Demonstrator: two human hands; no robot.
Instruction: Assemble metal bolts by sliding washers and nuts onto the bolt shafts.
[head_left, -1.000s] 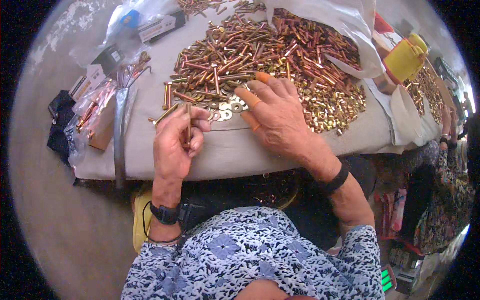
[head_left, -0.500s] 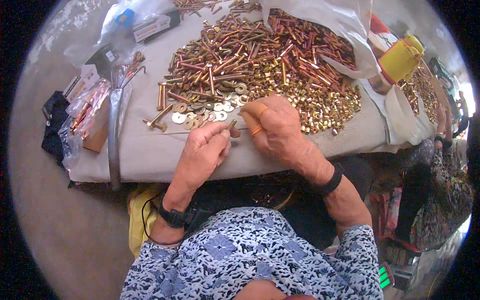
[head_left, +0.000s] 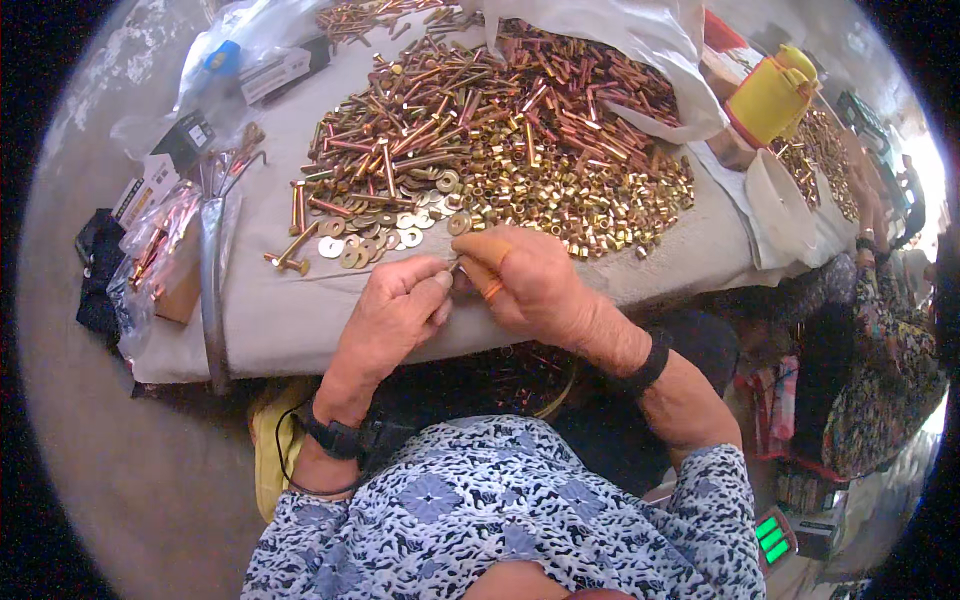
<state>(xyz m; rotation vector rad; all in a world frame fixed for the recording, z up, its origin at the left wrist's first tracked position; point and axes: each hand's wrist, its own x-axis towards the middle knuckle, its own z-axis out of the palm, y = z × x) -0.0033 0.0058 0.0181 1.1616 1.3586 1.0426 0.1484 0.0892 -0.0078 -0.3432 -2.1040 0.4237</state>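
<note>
My left hand is closed in a pinch on a bolt, of which only a short bit shows between my hands. My right hand meets it from the right, with orange covers on some fingers. Its fingertips are curled against the bolt's end, and whatever they pinch is hidden. Just beyond my hands lie flat round washers. To their right spreads a heap of small brass-coloured nuts, and behind is a large pile of gold and reddish bolts.
A curved metal bar crosses the cloth-covered table at left, beside a clear bag of bolts. White plastic sheeting lies behind the pile. At right are a yellow container, more hardware and another person's arm.
My right hand has come down and left, so its fingertips now meet the bolt in my left hand. The whole view has shifted slightly.
</note>
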